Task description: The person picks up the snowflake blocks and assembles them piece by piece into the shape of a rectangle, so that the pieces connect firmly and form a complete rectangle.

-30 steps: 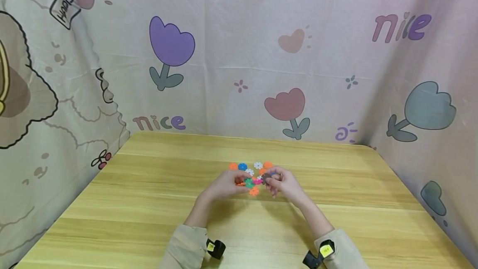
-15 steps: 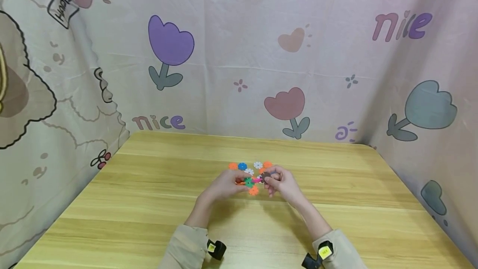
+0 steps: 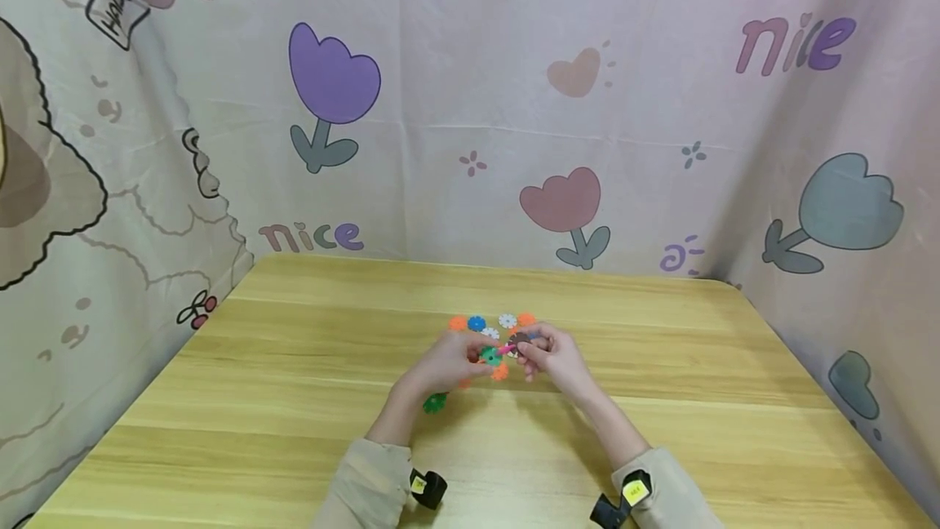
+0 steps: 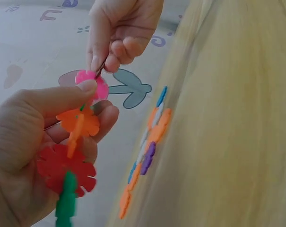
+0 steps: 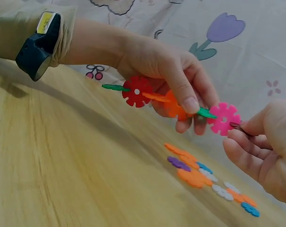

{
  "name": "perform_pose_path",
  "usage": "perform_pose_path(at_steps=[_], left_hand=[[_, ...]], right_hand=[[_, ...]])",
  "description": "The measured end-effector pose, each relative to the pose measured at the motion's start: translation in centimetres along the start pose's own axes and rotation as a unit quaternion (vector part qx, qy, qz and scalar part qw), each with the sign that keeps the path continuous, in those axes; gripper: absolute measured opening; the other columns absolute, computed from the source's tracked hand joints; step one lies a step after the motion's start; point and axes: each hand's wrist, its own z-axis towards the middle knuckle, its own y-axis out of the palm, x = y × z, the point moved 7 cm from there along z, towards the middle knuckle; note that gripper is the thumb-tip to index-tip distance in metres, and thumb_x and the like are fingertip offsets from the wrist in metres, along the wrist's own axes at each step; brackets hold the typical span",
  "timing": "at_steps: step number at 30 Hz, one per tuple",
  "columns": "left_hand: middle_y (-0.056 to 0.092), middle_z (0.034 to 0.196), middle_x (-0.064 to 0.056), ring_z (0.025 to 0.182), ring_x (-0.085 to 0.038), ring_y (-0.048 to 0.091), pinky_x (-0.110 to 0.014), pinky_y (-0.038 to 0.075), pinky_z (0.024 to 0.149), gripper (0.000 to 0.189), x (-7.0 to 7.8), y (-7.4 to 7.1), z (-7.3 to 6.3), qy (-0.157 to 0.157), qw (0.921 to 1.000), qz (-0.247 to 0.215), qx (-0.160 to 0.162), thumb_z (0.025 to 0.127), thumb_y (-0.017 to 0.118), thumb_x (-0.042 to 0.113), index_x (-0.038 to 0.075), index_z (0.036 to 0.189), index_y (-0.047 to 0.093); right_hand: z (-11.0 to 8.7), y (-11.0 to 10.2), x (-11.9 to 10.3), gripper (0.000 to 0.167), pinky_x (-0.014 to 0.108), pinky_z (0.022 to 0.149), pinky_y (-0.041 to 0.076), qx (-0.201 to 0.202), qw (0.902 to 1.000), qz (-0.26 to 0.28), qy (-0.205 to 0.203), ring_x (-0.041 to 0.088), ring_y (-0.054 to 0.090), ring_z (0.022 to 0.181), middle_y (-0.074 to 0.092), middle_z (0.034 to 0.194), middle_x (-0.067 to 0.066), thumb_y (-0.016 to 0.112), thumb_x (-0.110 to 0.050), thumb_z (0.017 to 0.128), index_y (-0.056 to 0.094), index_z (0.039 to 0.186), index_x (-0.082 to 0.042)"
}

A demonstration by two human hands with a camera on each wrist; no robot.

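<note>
A chain of slotted plastic snowflake discs hangs between both hands, clear of the table. My left hand pinches it near the green disc, with orange discs under the fingers. Toward the chain's tail come a red disc and an end green disc. A pink disc sticks out past my left thumb. Between thumb and fingertips, my right hand pinches a brown disc, its edge right at the pink disc's rim. Fingers hide part of the brown disc.
Loose discs lie flat on the wooden table just beyond the hands: orange, blue, white and a purple disc. A printed curtain stands behind the table. Each wrist carries a black camera.
The chain has turned in my left hand, and its end green disc now shows below that hand. The pink disc has gone nearly edge-on in the head view, while my right hand moved slightly left.
</note>
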Motion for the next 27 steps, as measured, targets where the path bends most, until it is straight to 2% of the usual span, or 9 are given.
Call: perform_pose_path(at_steps=[5, 9, 11, 13, 16, 20, 23, 27], left_hand=[[0.030, 0.051, 0.008, 0.043, -0.008, 0.029, -0.021, 0.029, 0.044, 0.042, -0.3, 0.6, 0.2, -0.002, 0.9998, -0.014, -0.017, 0.087, 0.063, 0.007, 0.003, 0.128, 0.054], [0.033, 0.053, 0.007, 0.042, -0.008, 0.029, -0.022, 0.030, 0.043, 0.047, -0.7, 0.9, 0.3, -0.021, 0.9993, -0.023, -0.020, 0.088, 0.061, 0.009, 0.001, 0.133, 0.048], [0.043, 0.057, 0.005, 0.043, -0.010, 0.034, -0.022, 0.033, 0.043, 0.050, -0.8, 1.0, 0.3, -0.030, 0.9987, -0.037, -0.017, 0.089, 0.059, 0.012, 0.000, 0.135, 0.045], [0.054, 0.064, -0.002, 0.047, -0.013, 0.045, -0.022, 0.036, 0.045, 0.051, -0.9, 1.1, 0.3, -0.035, 0.9977, -0.057, -0.012, 0.090, 0.058, 0.014, -0.001, 0.137, 0.042], [0.063, 0.082, -0.012, 0.062, -0.023, 0.058, -0.023, 0.042, 0.050, 0.050, -1.1, 1.3, 0.4, -0.040, 0.9953, -0.089, -0.002, 0.093, 0.055, 0.016, 0.002, 0.139, 0.040], [0.063, 0.091, -0.016, 0.070, -0.032, 0.059, -0.024, 0.044, 0.052, 0.047, -1.3, 1.3, 0.5, -0.053, 0.9920, -0.113, 0.017, 0.095, 0.053, 0.016, 0.008, 0.139, 0.041], [0.062, 0.096, -0.016, 0.069, -0.031, 0.060, -0.027, 0.046, 0.054, 0.047, -1.4, 1.2, 0.5, -0.062, 0.9894, -0.130, 0.024, 0.094, 0.053, 0.014, 0.012, 0.140, 0.041], [0.058, 0.104, -0.016, 0.070, -0.026, 0.062, -0.033, 0.052, 0.063, 0.053, -1.3, 1.2, 0.4, -0.061, 0.9858, -0.155, 0.019, 0.093, 0.054, 0.008, 0.010, 0.143, 0.036]], right_hand=[[0.4, 0.1, 0.4, 0.032, 0.029, 0.054, 0.053, 0.013, 0.9996, -0.022, -0.011, 0.012, 0.055, 0.055, 0.057, 0.081, 0.031, 0.055, 0.004, 0.089, 0.052, 0.120, 0.012], [0.5, 0.3, 0.6, 0.032, 0.029, 0.054, 0.053, 0.019, 0.9994, -0.027, -0.011, 0.012, 0.054, 0.056, 0.057, 0.080, 0.029, 0.051, 0.006, 0.090, 0.051, 0.121, 0.012], [0.5, 0.4, 0.5, 0.030, 0.029, 0.054, 0.053, 0.027, 0.9994, -0.020, -0.008, 0.012, 0.054, 0.056, 0.058, 0.079, 0.025, 0.051, 0.005, 0.091, 0.049, 0.119, 0.013], [0.5, 0.4, 0.5, 0.026, 0.028, 0.053, 0.052, 0.036, 0.9993, -0.010, -0.004, 0.013, 0.054, 0.056, 0.059, 0.077, 0.021, 0.053, 0.004, 0.090, 0.049, 0.115, 0.012], [0.7, 0.4, 0.4, 0.022, 0.026, 0.052, 0.052, 0.046, 0.9989, 0.004, 0.004, 0.013, 0.056, 0.054, 0.062, 0.075, 0.017, 0.055, 0.004, 0.089, 0.047, 0.109, 0.010], [1.0, 0.7, 0.2, 0.022, 0.030, 0.054, 0.053, 0.045, 0.9990, 0.006, 0.003, 0.014, 0.057, 0.053, 0.064, 0.073, 0.015, 0.058, 0.003, 0.088, 0.048, 0.106, 0.010], [1.2, 1.0, 0.1, 0.022, 0.034, 0.056, 0.054, 0.036, 0.9993, 0.003, 0.001, 0.014, 0.058, 0.054, 0.064, 0.073, 0.014, 0.058, 0.003, 0.087, 0.048, 0.105, 0.011], [1.3, 1.4, 0.1, 0.022, 0.034, 0.055, 0.054, 0.022, 0.9997, 0.006, 0.000, 0.015, 0.057, 0.054, 0.062, 0.071, 0.014, 0.058, 0.003, 0.088, 0.049, 0.106, 0.011]])
